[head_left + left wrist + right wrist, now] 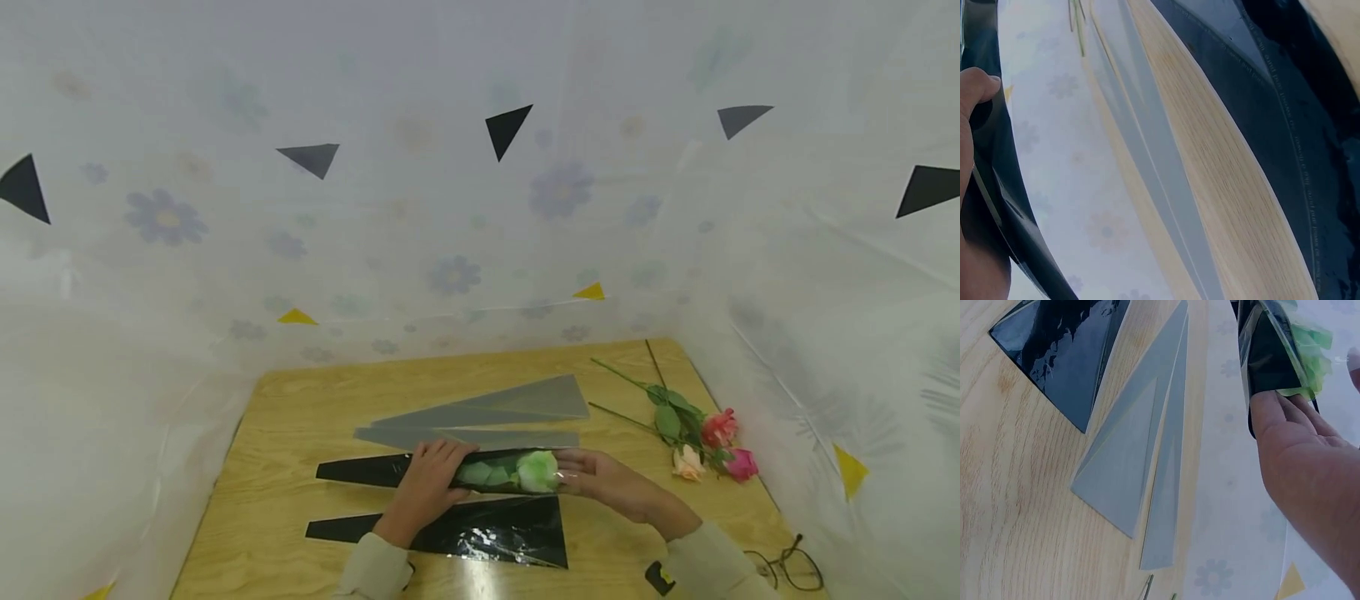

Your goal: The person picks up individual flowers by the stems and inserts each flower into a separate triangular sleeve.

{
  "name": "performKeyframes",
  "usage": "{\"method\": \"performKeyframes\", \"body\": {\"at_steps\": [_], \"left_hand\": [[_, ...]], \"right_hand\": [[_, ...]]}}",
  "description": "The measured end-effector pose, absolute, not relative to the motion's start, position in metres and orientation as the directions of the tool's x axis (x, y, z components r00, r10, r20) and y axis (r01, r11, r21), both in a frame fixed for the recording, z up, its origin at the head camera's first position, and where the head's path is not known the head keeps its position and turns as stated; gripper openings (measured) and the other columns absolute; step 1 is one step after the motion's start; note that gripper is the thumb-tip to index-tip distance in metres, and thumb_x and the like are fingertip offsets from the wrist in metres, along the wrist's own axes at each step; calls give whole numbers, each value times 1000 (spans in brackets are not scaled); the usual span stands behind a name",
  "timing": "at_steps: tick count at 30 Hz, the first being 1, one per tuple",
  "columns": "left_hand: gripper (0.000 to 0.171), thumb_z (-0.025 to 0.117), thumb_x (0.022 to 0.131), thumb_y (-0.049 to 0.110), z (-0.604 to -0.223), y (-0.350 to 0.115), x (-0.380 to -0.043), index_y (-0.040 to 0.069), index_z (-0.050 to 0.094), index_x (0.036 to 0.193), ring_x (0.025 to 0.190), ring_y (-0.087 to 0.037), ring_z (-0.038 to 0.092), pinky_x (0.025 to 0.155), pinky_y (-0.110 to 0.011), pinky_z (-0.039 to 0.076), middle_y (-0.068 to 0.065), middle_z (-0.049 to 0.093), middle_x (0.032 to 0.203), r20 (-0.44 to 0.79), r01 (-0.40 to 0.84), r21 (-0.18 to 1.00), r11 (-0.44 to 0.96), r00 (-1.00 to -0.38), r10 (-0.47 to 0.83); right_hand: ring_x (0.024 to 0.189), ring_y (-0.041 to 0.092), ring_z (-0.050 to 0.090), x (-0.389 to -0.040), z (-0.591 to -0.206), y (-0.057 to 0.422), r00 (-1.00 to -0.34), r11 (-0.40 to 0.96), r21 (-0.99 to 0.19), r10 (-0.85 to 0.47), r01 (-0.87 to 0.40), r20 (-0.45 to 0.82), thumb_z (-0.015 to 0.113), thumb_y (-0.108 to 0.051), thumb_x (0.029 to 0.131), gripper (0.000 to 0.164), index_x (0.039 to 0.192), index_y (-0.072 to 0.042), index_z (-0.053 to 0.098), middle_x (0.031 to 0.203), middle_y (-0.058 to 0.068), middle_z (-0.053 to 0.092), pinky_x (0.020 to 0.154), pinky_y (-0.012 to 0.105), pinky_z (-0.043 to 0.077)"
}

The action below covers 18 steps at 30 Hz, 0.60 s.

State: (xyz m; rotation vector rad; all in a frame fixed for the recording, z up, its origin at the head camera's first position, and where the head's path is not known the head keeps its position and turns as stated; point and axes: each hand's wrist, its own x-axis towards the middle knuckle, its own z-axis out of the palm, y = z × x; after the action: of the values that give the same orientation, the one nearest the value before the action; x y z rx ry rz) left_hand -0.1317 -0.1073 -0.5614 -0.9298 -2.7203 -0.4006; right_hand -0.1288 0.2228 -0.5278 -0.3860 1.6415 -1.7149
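Note:
A black flower sleeve [356, 471] with a clear front is raised over the table, a pale green-white rose [537, 472] lying inside near its wide end. My left hand [429, 485] grips the sleeve around its middle; the left wrist view shows the thumb over the black film [1025, 234]. At the wide end, my right hand [611, 485] has its fingers in the mouth, by the bloom. In the right wrist view those fingers look fairly straight and the thumb stands apart; their tips are hidden. Most of the stem is out of sight.
Another black sleeve [517, 533] lies flat in front. Two grey sleeves [525, 398] lie behind. Pink and peach roses [720, 427] rest at the right, near glasses [798, 568] at the front right corner. Patterned white sheeting [450, 208] surrounds the wooden table [255, 500].

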Motion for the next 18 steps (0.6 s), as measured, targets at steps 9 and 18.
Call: {"method": "performKeyframes", "body": {"at_steps": [9, 18], "left_hand": [[71, 76, 72, 44, -563, -112, -133, 23, 47, 133, 104, -13, 49, 76, -36, 33, 7, 55, 118, 294, 605, 188, 773, -786, 544], [72, 78, 69, 43, -560, -118, -134, 21, 49, 132, 106, -16, 50, 77, -38, 34, 6, 55, 121, 310, 588, 176, 789, -794, 522]], "right_hand": [[129, 33, 36, -131, -522, 225, -675, 98, -945, -677, 312, -293, 38, -29, 101, 55, 146, -1, 24, 147, 21, 26, 102, 48, 30], [116, 30, 51, -133, -523, 231, -871, 12, -978, -452, 210, -193, 47, -25, 98, 47, 134, 4, 42, 132, 20, 47, 93, 40, 42]]}}
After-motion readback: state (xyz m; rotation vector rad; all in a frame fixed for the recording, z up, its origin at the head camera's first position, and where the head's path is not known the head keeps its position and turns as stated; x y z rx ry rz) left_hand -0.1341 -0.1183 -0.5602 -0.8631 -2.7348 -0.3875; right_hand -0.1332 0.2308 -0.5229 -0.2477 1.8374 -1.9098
